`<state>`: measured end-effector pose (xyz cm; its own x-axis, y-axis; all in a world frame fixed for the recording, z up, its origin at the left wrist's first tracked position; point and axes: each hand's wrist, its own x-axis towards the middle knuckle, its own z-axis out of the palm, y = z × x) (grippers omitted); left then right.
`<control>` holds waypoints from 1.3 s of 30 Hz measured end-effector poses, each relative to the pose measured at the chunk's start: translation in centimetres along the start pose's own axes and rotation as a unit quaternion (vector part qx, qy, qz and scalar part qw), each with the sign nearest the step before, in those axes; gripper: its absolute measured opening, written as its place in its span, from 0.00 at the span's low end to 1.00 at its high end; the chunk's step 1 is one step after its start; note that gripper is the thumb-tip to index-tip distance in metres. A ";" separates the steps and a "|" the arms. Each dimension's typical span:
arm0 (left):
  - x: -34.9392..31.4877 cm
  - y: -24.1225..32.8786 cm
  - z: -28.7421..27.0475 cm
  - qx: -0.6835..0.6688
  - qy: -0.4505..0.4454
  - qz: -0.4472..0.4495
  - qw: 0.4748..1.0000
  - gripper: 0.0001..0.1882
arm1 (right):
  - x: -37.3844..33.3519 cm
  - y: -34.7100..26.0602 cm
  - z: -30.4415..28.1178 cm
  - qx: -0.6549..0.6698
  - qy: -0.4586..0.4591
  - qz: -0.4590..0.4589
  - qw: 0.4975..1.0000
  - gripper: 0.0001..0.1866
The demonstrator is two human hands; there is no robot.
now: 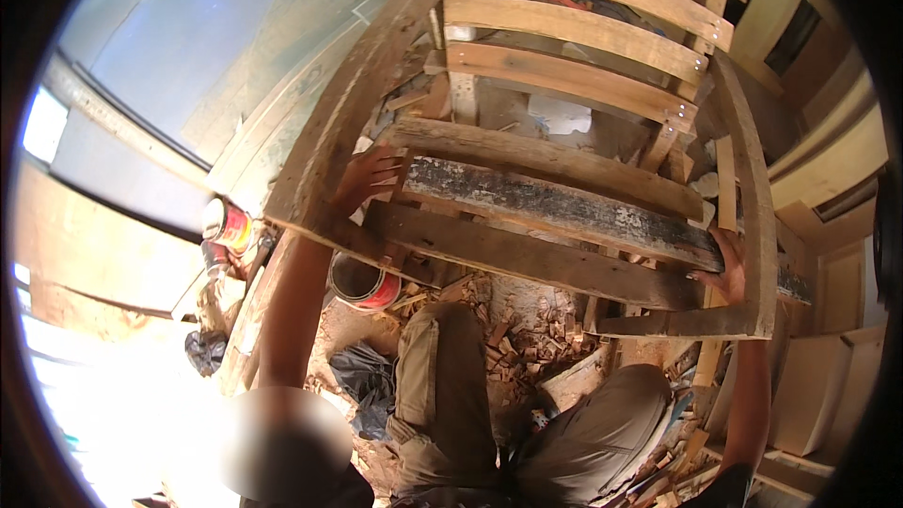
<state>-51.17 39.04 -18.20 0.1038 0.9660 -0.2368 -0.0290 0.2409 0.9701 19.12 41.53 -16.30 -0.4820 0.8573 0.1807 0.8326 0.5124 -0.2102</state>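
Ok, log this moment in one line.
left hand: at left end of mottled black wooden slat | right hand: on its right part | around: brown slatted wooden frame

Honey-brown back slats (574, 30), lightly streaked with grain, contrast with dull grey-brown armrests (352, 99). One seat board (555, 203) is mottled black and chalky white; the front seat plank (527, 256) is plain dark brown. Wood scraps (513, 348) are orange-tan; a paint can (381, 295) is red with a pale rim; a plastic bag (365, 374) is black; trousers (437, 386) are olive-khaki.
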 end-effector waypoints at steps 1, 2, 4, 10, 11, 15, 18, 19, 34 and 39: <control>-0.2 0.6 0.4 0.026 -0.006 -0.007 1.000 0.25 | 0.9 -0.2 0.4 -0.003 -0.001 -0.021 1.000 0.47; -0.5 1.1 1.0 0.031 0.028 -0.033 0.999 0.26 | 1.7 -0.5 0.6 -0.005 -0.001 -0.041 0.999 0.48; -0.6 2.1 2.7 0.041 0.089 -0.087 0.991 0.28 | 3.2 -1.5 1.0 0.009 -0.003 -0.032 0.999 0.48; -2.0 2.5 3.7 0.083 0.139 -0.047 0.986 0.31 | 4.2 -4.2 1.8 0.007 -0.035 -0.001 0.999 0.46; -2.1 2.5 4.1 0.077 0.167 -0.060 0.981 0.31 | 4.1 -4.3 1.9 0.016 -0.057 0.018 0.998 0.45; -1.1 2.2 4.2 0.085 0.137 0.009 0.987 0.32 | 3.5 -4.2 1.3 0.054 -0.045 0.016 0.997 0.45; -0.5 2.0 3.9 0.088 0.135 0.003 0.987 0.32 | 3.2 -4.3 0.7 0.073 -0.039 0.004 0.997 0.44; -0.6 1.9 4.0 0.094 0.139 0.001 0.986 0.32 | 3.3 -4.6 0.5 0.084 -0.038 0.004 0.996 0.44; -2.2 2.4 3.7 0.084 0.131 -0.003 0.988 0.28 | 3.3 -6.1 0.6 0.093 -0.015 0.022 0.995 0.43; -1.3 2.8 4.5 0.086 0.132 -0.012 0.987 0.27 | 3.0 -4.4 1.4 0.106 0.034 -0.024 0.994 0.43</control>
<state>-46.90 38.02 -14.95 -0.1615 0.9565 -0.2428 0.1418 0.2660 0.9535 13.59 41.91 -16.20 -0.4944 0.8298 0.2588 0.7295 0.5580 -0.3956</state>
